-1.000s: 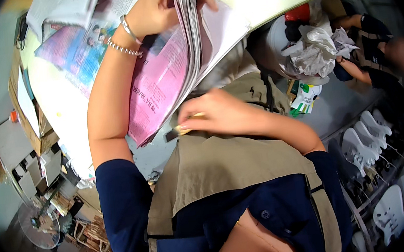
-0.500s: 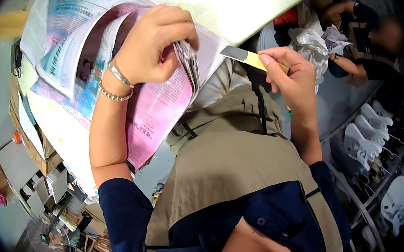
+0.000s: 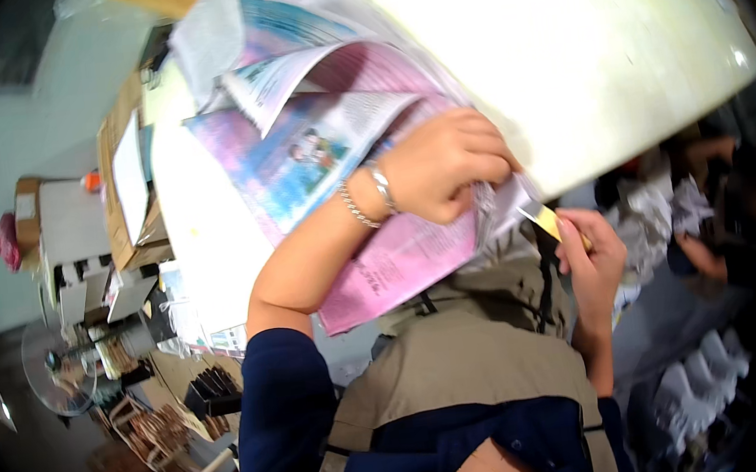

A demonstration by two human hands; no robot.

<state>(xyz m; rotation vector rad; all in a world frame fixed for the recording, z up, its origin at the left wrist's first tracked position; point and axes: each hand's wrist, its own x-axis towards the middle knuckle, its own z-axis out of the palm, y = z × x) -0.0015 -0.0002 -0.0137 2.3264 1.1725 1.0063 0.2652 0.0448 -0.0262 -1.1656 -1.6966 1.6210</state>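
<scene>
My left hand is closed around the gathered near edge of a stack of printed newspapers, pink and blue, lying partly over the table edge. Its wrist wears a bracelet and a chain. Several sheets curl up beyond that forearm. In my right hand, pinched between thumb and fingers, is a flat-bladed knife with a yellow handle. The grey blade points up and left, close to the bunched paper edge. Motion blur hides whether the blade touches the paper.
The pale table stretches away to the right. Crumpled white paper lies beyond my right hand, near another person's hand. White moulded forms stand lower right. Cardboard boxes and a fan are on the left.
The whole view has swung, so table and hands sit further right and lower. The knife has tilted more upright and come nearer the bunched paper edge. Raised sheets beside my left forearm lie flatter.
</scene>
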